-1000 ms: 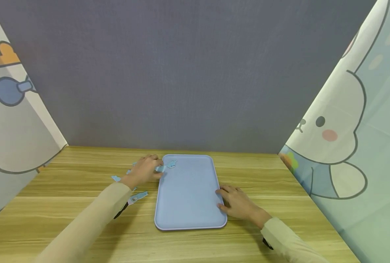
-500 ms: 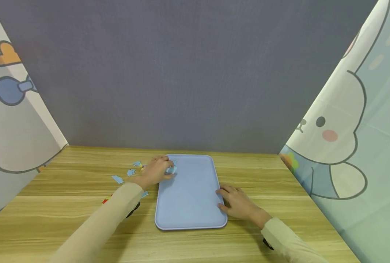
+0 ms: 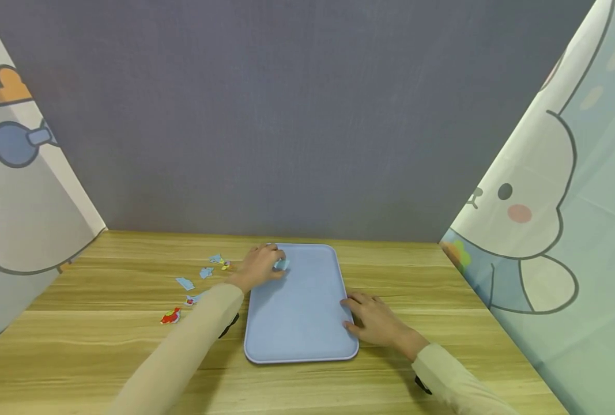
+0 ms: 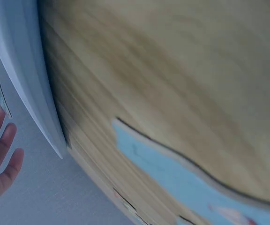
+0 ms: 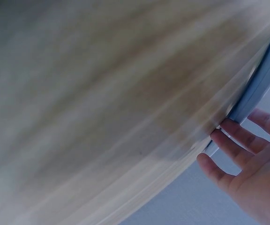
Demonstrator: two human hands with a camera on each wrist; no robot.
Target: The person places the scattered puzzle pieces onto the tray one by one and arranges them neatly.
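My left hand (image 3: 259, 267) reaches over the far left corner of the pale blue tray (image 3: 302, 311). Between thumb and fingers it pinches a light blue puzzle piece (image 3: 282, 264), which also shows edge-on in the left wrist view as a thin puzzle piece (image 4: 0, 96) above the tray floor. The hand hides that tray corner. At the tray's right side, my right hand (image 3: 373, 320) rests with relaxed fingers on the rim. The right wrist view has its fingers (image 5: 233, 147) spread along the tray's outer edge.
Left of the tray, several loose pieces lie on the wooden table (image 3: 105, 357): a red one (image 3: 171, 316), a blue strip (image 3: 185, 283), a small blue one (image 3: 206, 272) and a yellowish one (image 3: 225, 264). My left forearm partly covers another blue piece (image 3: 193, 300). A grey panel (image 3: 297, 127) rises behind.
My left hand has carried the piece rightward from the tray's left rim to over its far left part, covering a piece seen lying there earlier. The right hand has stayed put.
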